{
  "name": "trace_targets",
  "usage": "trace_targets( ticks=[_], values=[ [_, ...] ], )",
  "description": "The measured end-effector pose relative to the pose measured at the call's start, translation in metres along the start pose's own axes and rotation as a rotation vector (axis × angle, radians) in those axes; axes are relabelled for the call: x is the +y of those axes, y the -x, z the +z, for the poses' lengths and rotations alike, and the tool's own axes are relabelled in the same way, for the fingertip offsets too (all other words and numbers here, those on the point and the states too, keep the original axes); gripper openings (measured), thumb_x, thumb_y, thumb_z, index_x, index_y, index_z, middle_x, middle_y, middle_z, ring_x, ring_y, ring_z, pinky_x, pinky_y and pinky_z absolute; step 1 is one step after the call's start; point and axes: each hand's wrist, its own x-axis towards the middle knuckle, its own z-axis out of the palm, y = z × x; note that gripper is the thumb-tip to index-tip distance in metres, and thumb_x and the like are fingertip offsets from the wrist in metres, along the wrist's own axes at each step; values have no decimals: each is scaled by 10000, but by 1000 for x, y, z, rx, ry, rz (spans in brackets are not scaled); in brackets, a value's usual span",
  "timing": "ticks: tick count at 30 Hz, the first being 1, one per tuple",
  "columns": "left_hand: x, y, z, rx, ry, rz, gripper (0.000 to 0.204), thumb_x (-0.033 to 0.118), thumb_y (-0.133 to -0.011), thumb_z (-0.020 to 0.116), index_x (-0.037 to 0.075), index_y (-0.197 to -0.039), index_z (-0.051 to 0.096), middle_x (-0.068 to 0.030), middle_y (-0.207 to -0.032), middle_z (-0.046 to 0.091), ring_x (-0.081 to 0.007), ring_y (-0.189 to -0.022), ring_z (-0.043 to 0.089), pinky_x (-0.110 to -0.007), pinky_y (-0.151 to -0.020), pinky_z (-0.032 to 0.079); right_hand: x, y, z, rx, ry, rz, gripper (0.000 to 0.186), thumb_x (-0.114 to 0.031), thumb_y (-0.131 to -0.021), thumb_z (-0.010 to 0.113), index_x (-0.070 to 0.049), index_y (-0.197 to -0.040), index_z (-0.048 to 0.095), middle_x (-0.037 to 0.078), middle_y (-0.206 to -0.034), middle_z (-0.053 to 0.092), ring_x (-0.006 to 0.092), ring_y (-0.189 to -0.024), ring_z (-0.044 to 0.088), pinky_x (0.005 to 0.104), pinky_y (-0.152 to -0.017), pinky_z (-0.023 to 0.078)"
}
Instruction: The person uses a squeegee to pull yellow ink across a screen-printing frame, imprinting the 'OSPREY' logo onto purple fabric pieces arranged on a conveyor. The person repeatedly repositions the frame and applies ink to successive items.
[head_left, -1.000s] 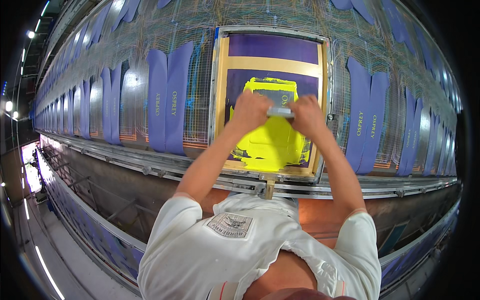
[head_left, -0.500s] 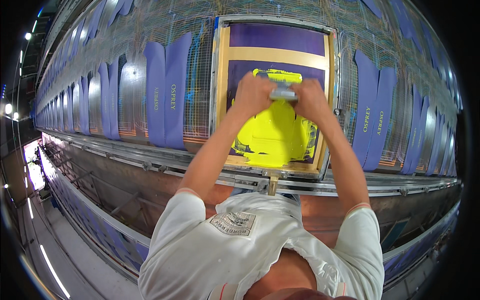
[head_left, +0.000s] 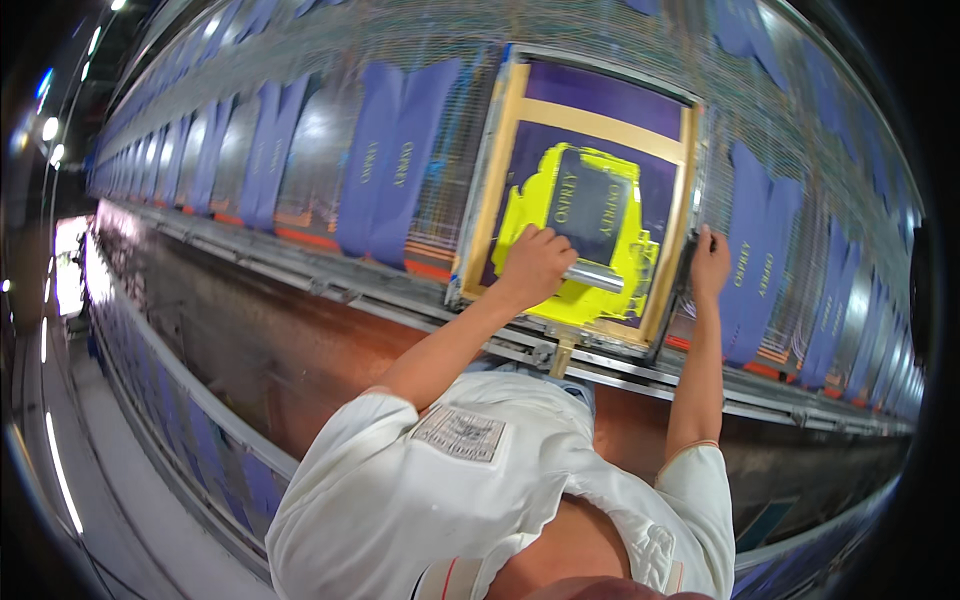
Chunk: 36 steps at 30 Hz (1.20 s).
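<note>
A screen printing frame [head_left: 479, 175] lies tilted on the long table, its mesh thick with bright yellow ink [head_left: 530, 205] around a bare dark patch. Near the lower part of the mesh, my left hand [head_left: 538, 268] is closed on one end of a squeegee [head_left: 597, 276], which rests in the ink with its metal bar showing. At the frame's right side, my right hand [head_left: 710, 262] is closed around its dark edge; the fingers partly hide the exact grip.
Pairs of purple fabric pieces [head_left: 395, 160] with yellow lettering lie along the table, left and right of the frame; another purple pair [head_left: 755, 260] is close to my right hand. A metal rail [head_left: 400, 305] runs along the near edge. Another long table [head_left: 200, 410] stands behind me at left.
The squeegee has come toward me from the far part of the mesh, baring a dark patch. My right hand has left it for the frame's right side. The view has turned.
</note>
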Motion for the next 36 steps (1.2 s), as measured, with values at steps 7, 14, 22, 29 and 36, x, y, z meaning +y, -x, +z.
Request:
trace_targets(
  ticks=[7, 14, 22, 29, 36],
  values=[
    [-13, 9, -23, 84, 51, -35, 230, 148, -661, 779, 151, -882, 715, 16, -890, 668, -216, -881, 616, -395, -811, 433, -51, 2, -21, -6, -154, -6, 381, -362, -996, 658, 13, -928, 671, 53, -752, 582, 151, -710, 491, 341, -661, 421],
    [-164, 89, -117, 27, -31, -83, 142, 205, -695, 781, 158, -816, 722, 13, -848, 697, -233, -851, 651, -406, -797, 452, -172, 101, 129, 14, -331, -67, 323, -304, -973, 675, 14, -913, 663, 111, -751, 618, 191, -701, 556, 362, -681, 461],
    [-271, 166, -175, -35, -34, -63, 138, 202, -698, 807, 147, -755, 694, -7, -781, 694, -245, -774, 660, -409, -730, 448, -270, 154, 216, 0, -332, 2, 359, -357, -960, 672, 2, -930, 674, 155, -778, 669, 261, -709, 619, 400, -704, 483],
    [-278, 197, -170, -138, 45, 41, 237, 244, -658, 849, 141, -802, 692, -20, -756, 678, -246, -764, 659, -413, -725, 443, -255, 145, 229, -49, -171, 36, 344, -365, -959, 656, -23, -958, 682, 181, -803, 681, 341, -746, 646, 433, -727, 493],
    [-329, 104, -161, -62, 20, 29, 160, 232, -712, 781, 147, -712, 645, -55, -692, 655, -302, -693, 654, -428, -644, 428, -307, 125, 205, -142, 308, -216, 342, -382, -944, 680, -62, -1062, 702, 176, -1037, 725, 373, -989, 678, 471, -832, 528]
  ],
)
